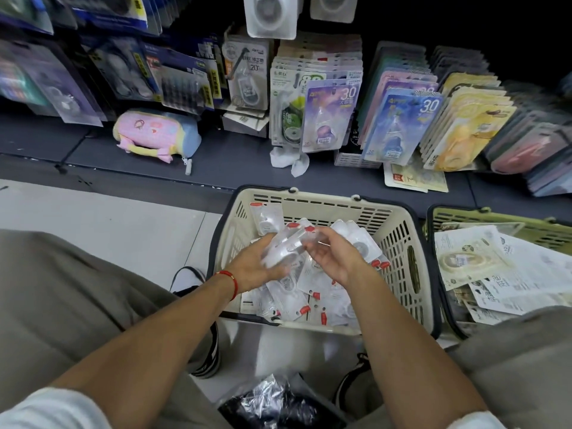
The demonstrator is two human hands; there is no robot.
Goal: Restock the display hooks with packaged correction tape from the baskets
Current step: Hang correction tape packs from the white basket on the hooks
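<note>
You are gripping a stack of clear packs (286, 247) between your left hand (258, 264) and right hand (332, 257), above the cream basket (399, 243).

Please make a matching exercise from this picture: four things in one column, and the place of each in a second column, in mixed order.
Things:
1. cream basket
2. green basket
3. pink plush pouch
4. red string bracelet

Places:
A. on the left wrist
B. at the right edge, holding flat paper-backed packs
C. on the dark shelf base, at the left
D. under both hands, full of white packs

Pairs: 1-D, 2-B, 3-C, 4-A
</note>
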